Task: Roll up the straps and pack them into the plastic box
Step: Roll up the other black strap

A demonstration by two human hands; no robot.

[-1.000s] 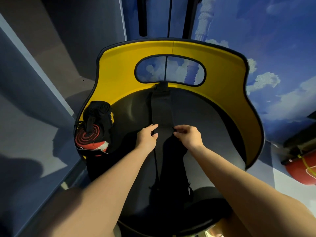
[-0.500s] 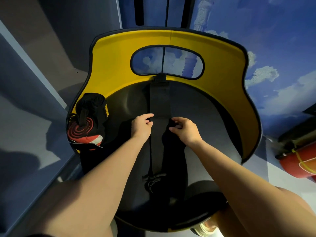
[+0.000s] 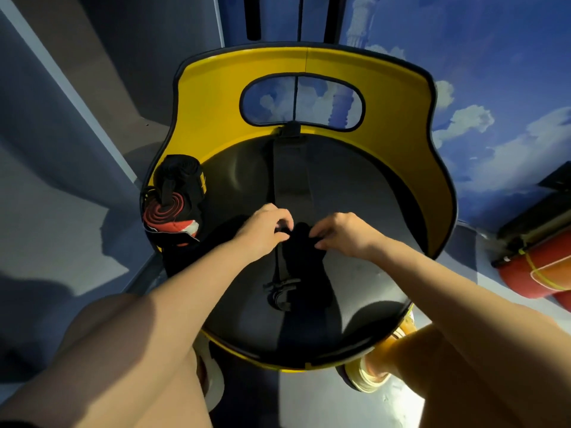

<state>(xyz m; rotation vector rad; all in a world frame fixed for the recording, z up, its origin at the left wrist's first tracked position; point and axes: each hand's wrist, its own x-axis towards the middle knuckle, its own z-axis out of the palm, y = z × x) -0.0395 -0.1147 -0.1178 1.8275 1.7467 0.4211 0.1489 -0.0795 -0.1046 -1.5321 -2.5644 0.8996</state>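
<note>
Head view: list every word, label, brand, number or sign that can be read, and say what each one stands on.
None can be read.
Rolled strap at the seat's left edge: a yellow tag with dark marks, too small and blurred to read.
Red cylinder at right: a pale outlined panel, no legible text.

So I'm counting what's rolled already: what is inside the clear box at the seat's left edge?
Inside the plastic box stand rolled straps: a red and black roll and a black roll behind it. Anything beneath them is hidden.

Blue cloud-painted wall right, grey floor left.
</note>
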